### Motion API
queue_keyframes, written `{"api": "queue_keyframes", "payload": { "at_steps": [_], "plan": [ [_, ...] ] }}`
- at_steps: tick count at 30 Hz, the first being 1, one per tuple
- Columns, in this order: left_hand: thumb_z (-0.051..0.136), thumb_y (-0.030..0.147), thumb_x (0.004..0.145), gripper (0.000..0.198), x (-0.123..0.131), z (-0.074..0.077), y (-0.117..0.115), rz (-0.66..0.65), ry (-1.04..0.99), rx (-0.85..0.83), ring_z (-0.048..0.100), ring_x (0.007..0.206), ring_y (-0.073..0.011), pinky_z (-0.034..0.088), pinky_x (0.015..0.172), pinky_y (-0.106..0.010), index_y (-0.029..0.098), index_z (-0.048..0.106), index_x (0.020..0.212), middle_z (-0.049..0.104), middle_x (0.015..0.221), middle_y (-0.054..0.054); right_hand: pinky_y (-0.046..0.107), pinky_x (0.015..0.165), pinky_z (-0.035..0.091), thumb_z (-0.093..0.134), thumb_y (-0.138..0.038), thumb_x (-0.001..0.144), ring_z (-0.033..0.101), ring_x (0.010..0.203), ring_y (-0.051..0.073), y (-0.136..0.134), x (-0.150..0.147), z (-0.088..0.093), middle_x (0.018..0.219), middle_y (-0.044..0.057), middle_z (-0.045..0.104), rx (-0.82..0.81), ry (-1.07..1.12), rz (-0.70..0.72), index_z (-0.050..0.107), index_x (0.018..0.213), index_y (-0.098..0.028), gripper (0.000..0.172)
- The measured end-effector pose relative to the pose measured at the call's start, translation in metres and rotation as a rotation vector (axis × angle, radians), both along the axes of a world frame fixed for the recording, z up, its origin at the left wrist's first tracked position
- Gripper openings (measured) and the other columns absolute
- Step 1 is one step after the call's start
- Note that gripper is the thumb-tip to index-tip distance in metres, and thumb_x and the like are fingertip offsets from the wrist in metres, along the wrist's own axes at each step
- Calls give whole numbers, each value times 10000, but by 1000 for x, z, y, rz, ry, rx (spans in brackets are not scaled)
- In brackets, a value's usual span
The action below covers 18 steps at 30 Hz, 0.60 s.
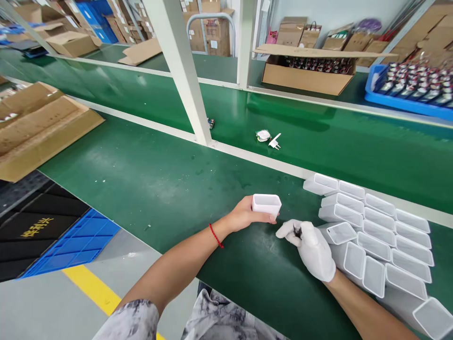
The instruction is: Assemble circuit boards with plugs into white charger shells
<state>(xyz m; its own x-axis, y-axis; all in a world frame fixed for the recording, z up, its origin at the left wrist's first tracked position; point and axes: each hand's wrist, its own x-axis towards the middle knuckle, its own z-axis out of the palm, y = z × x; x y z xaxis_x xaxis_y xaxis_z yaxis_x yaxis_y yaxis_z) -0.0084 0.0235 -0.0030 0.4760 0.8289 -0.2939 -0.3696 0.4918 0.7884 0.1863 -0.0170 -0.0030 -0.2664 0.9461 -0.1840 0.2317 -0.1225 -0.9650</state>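
Observation:
My bare left hand (pixel 244 215) is wrapped round a white plastic case (pixel 267 204), whose open end faces up. A red string bracelet is on that wrist. Just to the right, my right hand (pixel 311 245) wears a white glove and is closed in a pinch. Something small and dark shows between its fingers, too small to name. Close beside the glove stand rows of similar white cases (pixel 375 245), open ends up, some of them tilted.
A white plug with a small board (pixel 274 141) lies on the green surface beyond the ledge. A metal post (pixel 187 80) rises from that ledge. Behind are a carton (pixel 307 78) and a blue tray (pixel 406 101) of parts. An open carton (pixel 46 137) sits left.

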Motion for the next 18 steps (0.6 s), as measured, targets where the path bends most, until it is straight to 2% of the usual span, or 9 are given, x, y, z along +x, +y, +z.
{"api": "queue_keyframes", "payload": {
  "at_steps": [4,7,9,11,12,14,16,18],
  "plan": [
    [937,281,483,464,0,0,-2,37,62,31,643,733,-160,503,791,-324,111,711,850,716,818,-48,323,574,332,207,-816,895,303,512,146,-1,-2,8,533,-39,310,142,-48,97,707,847,-188,804],
    [929,316,485,468,2,-2,-2,100,59,60,629,713,-156,499,755,-308,109,701,837,705,791,-44,333,590,425,249,-812,891,455,560,179,-1,-6,13,603,-16,459,222,-185,80,667,1050,-188,768],
    [925,341,478,495,1,-3,-1,220,61,80,614,679,-149,501,718,-304,110,687,845,697,777,-42,361,700,518,347,-728,922,614,734,229,-1,-11,16,787,41,620,217,-386,54,580,1259,-166,695],
    [910,355,503,491,-1,-4,1,419,114,121,609,700,-148,495,712,-294,121,673,864,698,799,-41,381,788,558,405,-538,972,675,921,265,0,-17,17,1037,119,675,217,-645,27,428,1437,-114,630],
    [897,357,532,473,-2,-4,3,521,153,151,610,729,-152,492,723,-288,129,666,876,699,817,-41,387,767,572,396,-436,988,689,925,272,0,-19,17,1140,154,661,233,-793,19,364,1486,-91,606],
    [862,356,594,447,-5,-5,5,655,211,212,617,792,-162,490,755,-285,145,657,930,701,860,-40,392,631,579,344,-252,994,704,755,250,1,-24,16,1283,193,607,294,-1094,45,322,1520,-80,554],
    [830,349,638,467,-6,-6,5,679,222,261,623,843,-172,493,789,-289,158,645,1022,701,921,-41,381,547,562,342,-139,970,688,666,225,2,-27,15,1349,205,571,376,-1338,112,401,1484,-84,520],
    [807,350,662,498,-4,-7,2,628,227,292,625,873,-182,500,806,-299,163,632,1089,697,970,-50,372,579,572,401,-115,952,698,763,251,2,-28,17,1298,204,605,461,-1474,195,506,1400,-70,463]
  ]
}}
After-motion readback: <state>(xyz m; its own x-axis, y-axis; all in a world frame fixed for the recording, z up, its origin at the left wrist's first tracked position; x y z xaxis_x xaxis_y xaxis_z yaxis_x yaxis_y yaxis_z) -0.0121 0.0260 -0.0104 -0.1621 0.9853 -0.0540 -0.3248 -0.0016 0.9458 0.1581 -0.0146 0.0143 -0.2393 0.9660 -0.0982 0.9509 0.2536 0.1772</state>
